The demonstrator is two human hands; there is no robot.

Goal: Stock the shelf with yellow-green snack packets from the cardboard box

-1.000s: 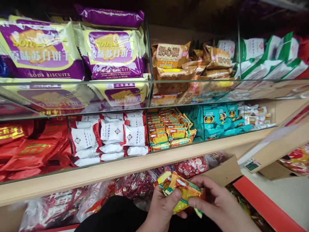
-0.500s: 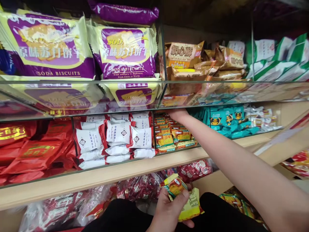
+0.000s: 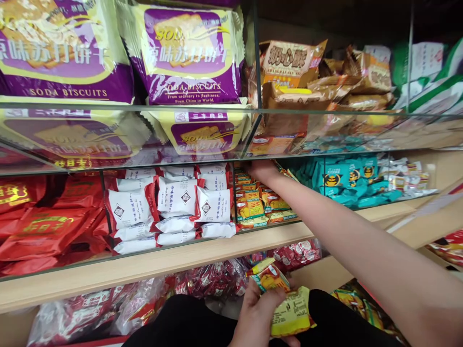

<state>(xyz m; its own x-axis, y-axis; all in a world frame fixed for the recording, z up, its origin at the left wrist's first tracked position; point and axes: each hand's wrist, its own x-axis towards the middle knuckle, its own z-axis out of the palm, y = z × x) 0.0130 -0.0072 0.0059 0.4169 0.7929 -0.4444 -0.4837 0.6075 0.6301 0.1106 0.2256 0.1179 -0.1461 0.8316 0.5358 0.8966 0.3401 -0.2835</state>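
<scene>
Low at the centre, my left hand (image 3: 257, 308) is closed round small yellow snack packets (image 3: 292, 313), with an orange and green one on top. My right arm reaches across from the right, and my right hand (image 3: 263, 171) is inside the compartment of small yellow-orange packets (image 3: 251, 207), under the upper shelf. Its fingers are hidden behind the shelf edge and packets, so what they touch cannot be seen. White packets with red ends (image 3: 215, 205) lie in the compartment just to the left.
Purple soda biscuit packs (image 3: 191, 53) and brown packets (image 3: 292, 62) fill the upper shelf behind a clear front panel. Red packets (image 3: 43, 231) sit at the left, teal ones (image 3: 347, 178) at the right. Bagged sweets (image 3: 213, 279) lie below the wooden shelf edge (image 3: 173, 265).
The view has moved closer to the shelves. My right hand remains in the compartment, my left hand still holds its packets, and both appear slightly further right.
</scene>
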